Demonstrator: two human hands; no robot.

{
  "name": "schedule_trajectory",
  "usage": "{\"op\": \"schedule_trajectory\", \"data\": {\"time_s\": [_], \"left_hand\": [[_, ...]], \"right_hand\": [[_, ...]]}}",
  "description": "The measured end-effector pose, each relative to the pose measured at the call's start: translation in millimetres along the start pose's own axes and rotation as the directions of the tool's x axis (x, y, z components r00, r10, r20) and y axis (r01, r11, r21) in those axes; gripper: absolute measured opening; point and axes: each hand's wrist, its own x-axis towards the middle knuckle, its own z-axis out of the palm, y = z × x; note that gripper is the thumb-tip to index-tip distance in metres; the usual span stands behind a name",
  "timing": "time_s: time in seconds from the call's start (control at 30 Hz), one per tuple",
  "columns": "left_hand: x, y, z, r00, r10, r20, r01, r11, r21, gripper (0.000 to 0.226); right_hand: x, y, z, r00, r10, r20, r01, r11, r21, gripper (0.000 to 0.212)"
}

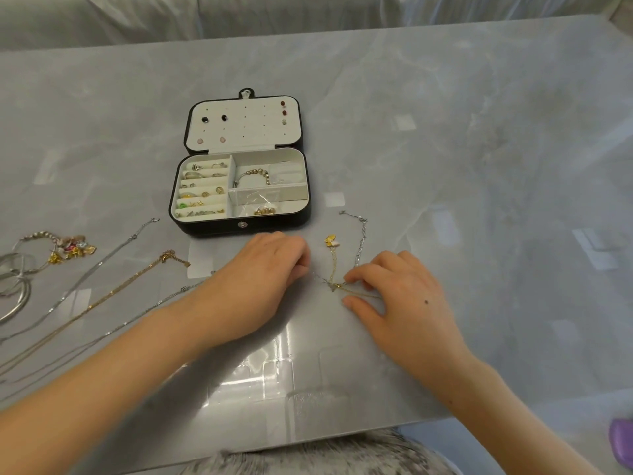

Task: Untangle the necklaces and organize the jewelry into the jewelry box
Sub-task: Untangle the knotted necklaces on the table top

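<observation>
Grey marble counter [479, 166], open jewelry box [212, 227] at its middle; just in front of it, left hand [263, 279] and right hand [400, 296] both pinch the tangled necklaces [335, 286], fingers curled.

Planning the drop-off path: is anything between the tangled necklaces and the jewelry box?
Nothing visible blocks it. Only bare table lies between the tangled necklaces and the jewelry box, whose lid is open. The left hand sits just in front of the box, beside that path; the right hand is at the tangle.
</observation>
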Motion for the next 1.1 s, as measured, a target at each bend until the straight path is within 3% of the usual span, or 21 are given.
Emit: {"op": "schedule_trajectory", "data": {"time_s": [0.1, 0.2, 0.4, 0.57, 0.73, 0.8, 0.9, 1.1], "left_hand": [[10, 10, -11, 0.993, -0.038, 0.113, 0.044, 0.998, -0.055, 0.024], [26, 18, -20, 0.981, -0.015, 0.192, 0.031, 0.996, -0.078, 0.014], [65, 28, -36, 0.956, 0.028, 0.292, -0.031, 1.0, 0.006, 0.009], [97, 28, -43, 0.934, 0.059, 0.352, -0.079, 0.996, 0.042, 0.009], [108, 23, -46, 0.93, 0.072, 0.36, -0.105, 0.992, 0.072, 0.008], [108, 21, -47, 0.935, 0.069, 0.349, -0.103, 0.991, 0.08, 0.005], [102, 20, -48, 0.943, 0.065, 0.326, -0.096, 0.992, 0.081, 0.01], [67, 19, -48, 0.959, 0.012, 0.282, -0.039, 0.995, 0.09, 0.01]], "right_hand": [[-4, -2, 1, 0.999, -0.021, -0.028, 0.022, 1.0, 0.016, 0.025], [-7, -9, 2, 0.997, -0.071, 0.004, 0.071, 0.997, -0.01, 0.029], [-2, -23, 9, 0.996, -0.049, 0.079, 0.064, 0.975, -0.211, 0.033], [14, -36, 17, 0.994, 0.066, 0.084, -0.032, 0.935, -0.354, 0.057], [31, -42, 22, 0.981, 0.179, 0.071, -0.126, 0.878, -0.461, 0.059], [30, -41, 22, 0.983, 0.157, 0.092, -0.097, 0.88, -0.466, 0.063], [18, -42, 18, 0.995, -0.005, 0.099, 0.045, 0.914, -0.404, 0.053], [-14, -26, 0, 0.884, -0.248, 0.397, 0.381, 0.873, -0.303, 0.081]]}}
